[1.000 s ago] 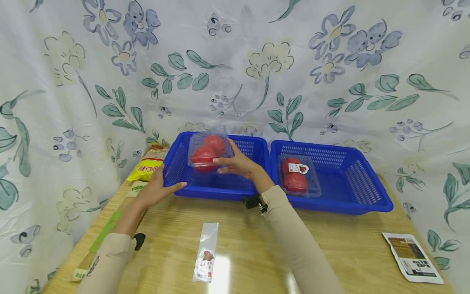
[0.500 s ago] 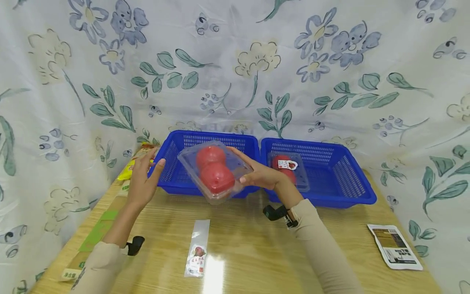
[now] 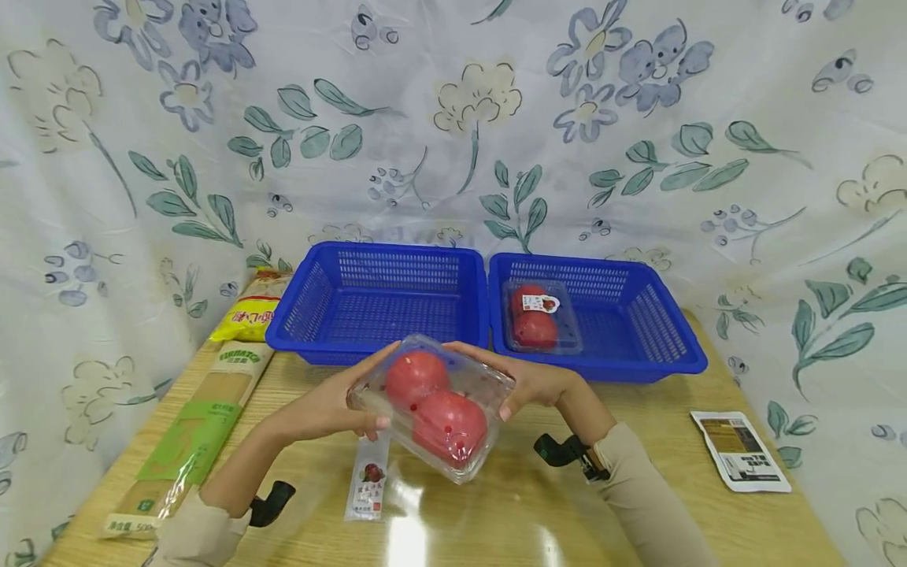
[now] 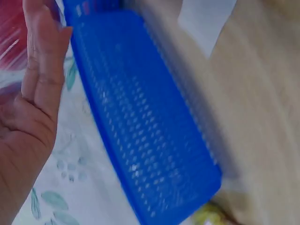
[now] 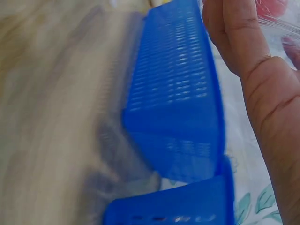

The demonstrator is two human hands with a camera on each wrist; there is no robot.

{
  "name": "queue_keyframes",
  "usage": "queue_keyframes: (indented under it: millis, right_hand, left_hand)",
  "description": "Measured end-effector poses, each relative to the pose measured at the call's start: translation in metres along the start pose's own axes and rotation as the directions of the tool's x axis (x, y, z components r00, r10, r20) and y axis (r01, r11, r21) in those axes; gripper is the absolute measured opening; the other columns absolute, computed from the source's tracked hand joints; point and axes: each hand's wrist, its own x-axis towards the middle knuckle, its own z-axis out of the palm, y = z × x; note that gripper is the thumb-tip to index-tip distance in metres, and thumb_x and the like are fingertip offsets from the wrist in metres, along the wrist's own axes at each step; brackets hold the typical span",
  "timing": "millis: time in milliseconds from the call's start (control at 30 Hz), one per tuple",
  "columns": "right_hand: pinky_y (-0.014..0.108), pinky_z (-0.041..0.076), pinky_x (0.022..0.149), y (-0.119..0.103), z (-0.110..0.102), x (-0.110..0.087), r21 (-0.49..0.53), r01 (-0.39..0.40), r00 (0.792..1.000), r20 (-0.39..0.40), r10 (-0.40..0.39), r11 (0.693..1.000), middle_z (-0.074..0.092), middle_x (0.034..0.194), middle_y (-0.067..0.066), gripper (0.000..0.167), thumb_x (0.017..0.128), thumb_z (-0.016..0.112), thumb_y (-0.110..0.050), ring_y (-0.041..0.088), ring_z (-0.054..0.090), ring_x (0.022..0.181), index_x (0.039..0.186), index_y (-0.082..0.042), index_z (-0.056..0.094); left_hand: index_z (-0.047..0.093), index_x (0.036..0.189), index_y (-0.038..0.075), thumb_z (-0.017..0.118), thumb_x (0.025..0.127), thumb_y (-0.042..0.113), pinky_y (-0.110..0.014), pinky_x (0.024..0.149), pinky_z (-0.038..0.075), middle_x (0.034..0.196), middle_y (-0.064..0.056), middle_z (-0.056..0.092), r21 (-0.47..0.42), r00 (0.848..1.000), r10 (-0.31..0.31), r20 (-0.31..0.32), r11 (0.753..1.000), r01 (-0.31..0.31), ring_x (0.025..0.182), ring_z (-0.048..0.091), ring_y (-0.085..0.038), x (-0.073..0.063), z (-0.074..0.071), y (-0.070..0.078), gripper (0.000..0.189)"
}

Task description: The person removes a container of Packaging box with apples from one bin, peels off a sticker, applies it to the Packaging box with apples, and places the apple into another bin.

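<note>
A clear plastic fruit box (image 3: 438, 405) with two round red fruits inside is held tilted above the table, in front of the left basket. My left hand (image 3: 322, 405) grips its left end, thumb on the near side and fingers reaching along the far edge. At the right end, my right hand (image 3: 531, 383) holds the box the same way, its thumb by the near corner. In the left wrist view the left hand (image 4: 35, 93) shows with a bit of red fruit beyond it. The right wrist view shows the right hand (image 5: 262, 79) beside the clear plastic.
A blue basket (image 3: 383, 356) stands behind the hands. Another blue basket (image 3: 616, 368) to its right holds a similar labelled fruit box (image 3: 536, 319). At left lie a yellow bag (image 3: 249, 311) and a long noodle pack (image 3: 187, 441). A label strip (image 3: 368, 480) and a white-brown pouch (image 3: 740, 451) lie on the table (image 3: 602, 504).
The fruit box has come out of the left basket toward me and lower, carried by the right hand. My left hand has moved in from the basket's rim and taken its left end.
</note>
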Motion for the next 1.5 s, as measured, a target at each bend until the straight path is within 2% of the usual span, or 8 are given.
queue_keyframes:
  millis: [367,500,700,867,967,1167,1333,1500]
  right_hand:
    - [0.047,0.046,0.104,0.026,0.021,-0.037,0.140,0.009,0.991,-0.136,0.010,0.990,0.013,0.164,0.014,0.106,0.082,0.082,-0.029,0.028,0.045,0.137,0.161,-0.016,0.012]
    - [0.036,0.056,0.088,0.034,0.036,-0.050,0.278,0.052,0.963,-0.269,0.026,0.959,0.030,0.155,0.028,0.096,0.090,0.072,-0.010,0.019,0.065,0.110,0.161,-0.021,0.009]
    - [0.043,0.056,0.088,0.037,0.060,-0.053,0.355,0.076,0.830,-0.541,0.138,0.932,0.041,0.143,0.037,0.084,0.097,0.061,-0.006,0.019,0.068,0.105,0.161,-0.031,0.011]
    - [0.047,0.052,0.096,0.041,0.071,-0.046,0.276,0.010,0.685,-0.703,0.195,0.961,0.041,0.144,0.037,0.067,0.103,0.055,-0.015,0.030,0.061,0.119,0.160,-0.025,0.021]
    - [0.052,0.045,0.103,0.044,0.077,-0.041,0.183,-0.077,0.635,-0.749,0.189,0.980,0.031,0.156,0.027,0.057,0.107,0.046,-0.022,0.040,0.045,0.135,0.159,-0.021,0.022]
    - [0.058,0.014,0.119,0.046,0.086,-0.034,-0.012,-0.237,0.662,-0.734,0.153,0.971,-0.004,0.167,0.012,0.087,0.101,0.056,-0.040,0.036,0.002,0.152,0.161,-0.022,-0.006]
    - [0.056,0.023,0.117,0.046,0.086,-0.031,-0.030,-0.360,0.632,-0.743,0.221,0.932,0.004,0.166,0.017,0.141,0.066,0.091,-0.047,0.038,0.018,0.150,0.158,-0.028,-0.015]
    - [0.055,0.023,0.118,0.049,0.084,-0.028,-0.019,-0.394,0.615,-0.749,0.248,0.919,0.009,0.165,0.020,0.148,0.061,0.095,-0.041,0.038,0.021,0.149,0.159,-0.026,-0.015]
  left_hand:
    - [0.006,0.159,0.039,0.082,0.082,0.028,-0.064,0.104,0.038,0.166,-0.014,0.010,0.063,0.994,0.003,-0.107,0.998,0.004,0.143,0.028,-0.046,-0.002,0.050,-0.021,0.109]
    - [0.004,0.159,0.040,0.081,0.082,0.027,-0.065,0.102,0.039,0.166,-0.016,0.005,0.026,0.987,-0.017,-0.160,0.999,0.021,0.143,0.023,-0.051,-0.004,0.064,-0.026,0.110]
    - [0.001,0.160,0.036,0.081,0.083,0.025,-0.043,0.078,0.059,0.165,-0.021,0.000,-0.120,0.966,-0.138,-0.220,0.986,0.113,0.098,0.068,-0.041,-0.005,0.078,-0.029,0.112]
    - [-0.006,0.159,0.036,0.079,0.086,0.025,-0.038,0.067,0.059,0.161,-0.030,0.008,-0.202,0.946,-0.197,-0.256,0.968,0.147,0.069,0.069,-0.027,0.001,0.089,-0.034,0.113]
    - [-0.009,0.158,0.036,0.078,0.087,0.026,-0.038,0.063,0.059,0.159,-0.031,0.015,-0.211,0.932,-0.217,-0.291,0.964,0.159,0.065,0.066,-0.025,0.006,0.096,-0.036,0.114]
    - [-0.014,0.157,0.035,0.079,0.086,0.029,-0.037,0.056,0.057,0.161,-0.028,0.012,-0.159,0.918,-0.196,-0.344,0.976,0.149,0.058,0.064,-0.023,0.015,0.107,-0.033,0.117]
    - [-0.011,0.158,0.035,0.080,0.085,0.028,-0.038,0.052,0.055,0.163,-0.026,0.010,-0.151,0.912,-0.178,-0.369,0.980,0.130,0.054,0.062,-0.023,0.020,0.110,-0.031,0.117]
    - [-0.009,0.158,0.035,0.081,0.084,0.025,-0.041,0.051,0.055,0.152,-0.031,0.033,-0.183,0.910,-0.197,-0.366,0.974,0.137,0.056,0.063,-0.029,0.022,0.110,-0.034,0.117]
